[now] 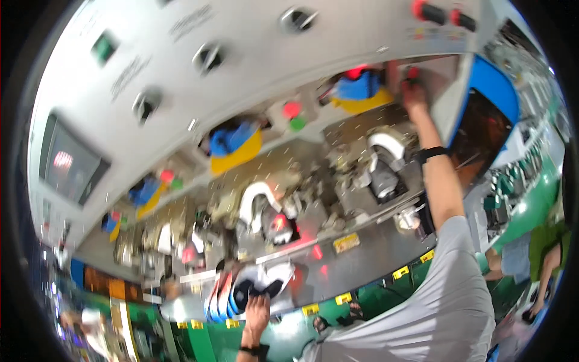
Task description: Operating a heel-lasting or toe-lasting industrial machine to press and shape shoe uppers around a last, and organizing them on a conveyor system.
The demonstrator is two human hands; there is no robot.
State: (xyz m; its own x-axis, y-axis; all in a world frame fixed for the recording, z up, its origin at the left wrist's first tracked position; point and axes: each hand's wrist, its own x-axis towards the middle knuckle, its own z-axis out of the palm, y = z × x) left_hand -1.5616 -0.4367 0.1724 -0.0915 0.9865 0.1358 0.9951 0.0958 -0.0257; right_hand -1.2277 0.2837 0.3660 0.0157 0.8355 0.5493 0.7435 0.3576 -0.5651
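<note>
Two hands busy: left hand (257, 317) curled at shoe (241, 285), hold unclear; right hand (414, 96) (fingers blurred, opening unclear) best meets button (412, 72) squarely.

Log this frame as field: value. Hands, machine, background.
Left hand: on a striped shoe-like piece; grip blurred
Right hand: raised to a red button; contact unclear
Machine: grey panel, several knobs
Below panel: blue-and-yellow pieces, white curved parts
Background: green floor; another person at right
</note>
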